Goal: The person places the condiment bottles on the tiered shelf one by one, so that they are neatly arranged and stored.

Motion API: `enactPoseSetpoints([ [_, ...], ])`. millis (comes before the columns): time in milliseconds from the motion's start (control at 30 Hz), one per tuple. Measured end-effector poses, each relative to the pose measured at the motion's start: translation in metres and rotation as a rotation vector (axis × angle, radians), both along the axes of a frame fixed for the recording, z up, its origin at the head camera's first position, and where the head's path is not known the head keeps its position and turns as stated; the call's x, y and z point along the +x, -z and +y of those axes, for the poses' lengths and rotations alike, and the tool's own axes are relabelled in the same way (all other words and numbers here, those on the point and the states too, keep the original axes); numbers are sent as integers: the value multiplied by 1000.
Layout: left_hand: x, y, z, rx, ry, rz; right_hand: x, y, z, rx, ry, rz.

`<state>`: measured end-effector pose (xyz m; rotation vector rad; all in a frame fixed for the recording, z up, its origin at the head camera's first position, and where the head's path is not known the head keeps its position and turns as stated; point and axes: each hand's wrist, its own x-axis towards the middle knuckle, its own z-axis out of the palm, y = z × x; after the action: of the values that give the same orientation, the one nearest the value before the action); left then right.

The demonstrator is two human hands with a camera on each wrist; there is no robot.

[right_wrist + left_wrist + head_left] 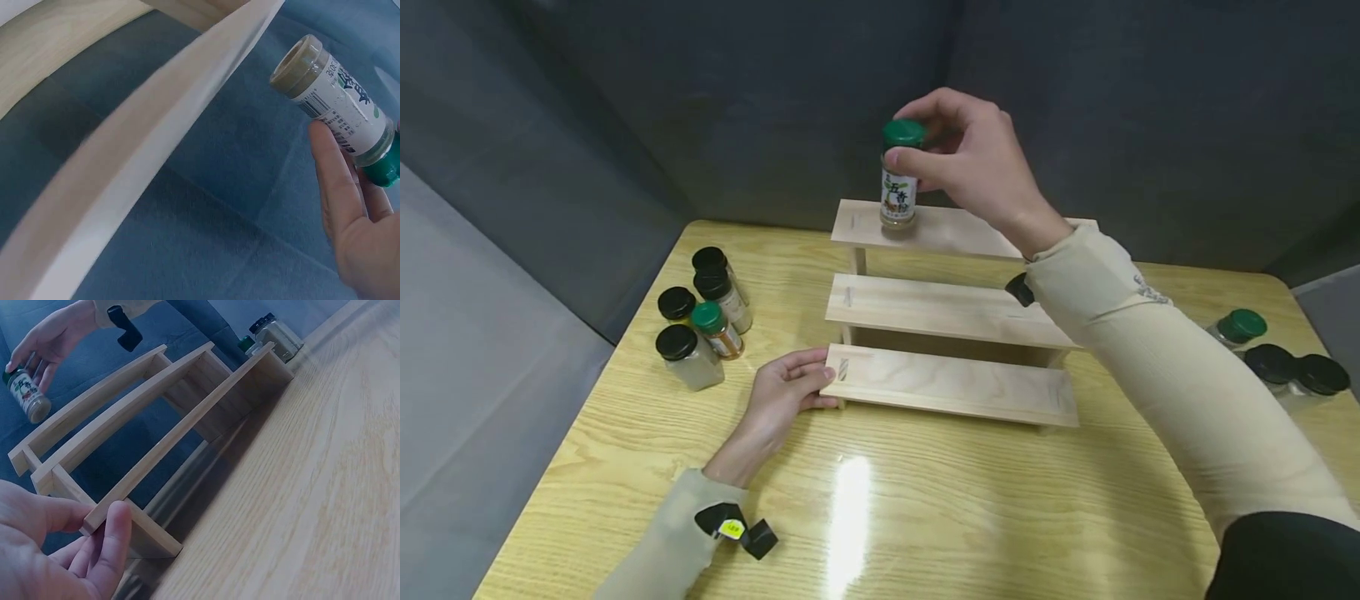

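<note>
At twelve o'clock, a jar (898, 196) has a green cap (903, 132) and white label (891, 200) with dark lettering. The rack (955, 382) is pale wood, the surface (955, 500) yellowish with wood grain. Towards nine o'clock, four caps (676, 342) are black, one green.

I find a curtained recording station, laboratory-like in character; its exact type I cannot confirm. Plain dark grey fabric sheeting (790, 108) closes off the far side of my rectangular, yellowish wood-grain table (940, 517), and a paler grey fabric surface (482, 358) bounds its left. A black strapped wrist device with a yellow label (718, 522) sits on my beige left sleeve (658, 542). A bright white glare streak (848, 525) indicates strong lighting.
</note>
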<state>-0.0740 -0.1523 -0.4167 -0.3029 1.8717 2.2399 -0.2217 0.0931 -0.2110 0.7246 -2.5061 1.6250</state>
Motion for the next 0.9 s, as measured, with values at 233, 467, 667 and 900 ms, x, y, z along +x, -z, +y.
enactPoseSetpoints([
  [233, -1, 1, 4, -4, 1, 7, -5, 6, -6, 11, -14, -8],
  [467, -1, 1, 7, 3, -1, 15, -5, 11, -5, 11, 2, -28],
  [667, 0, 1, 8, 7, 3, 17, -5, 13, -6, 40, 19, -33],
  [900, -1, 2, 8, 13, 5, 14, -5, 14, -6, 28, 13, -34],
])
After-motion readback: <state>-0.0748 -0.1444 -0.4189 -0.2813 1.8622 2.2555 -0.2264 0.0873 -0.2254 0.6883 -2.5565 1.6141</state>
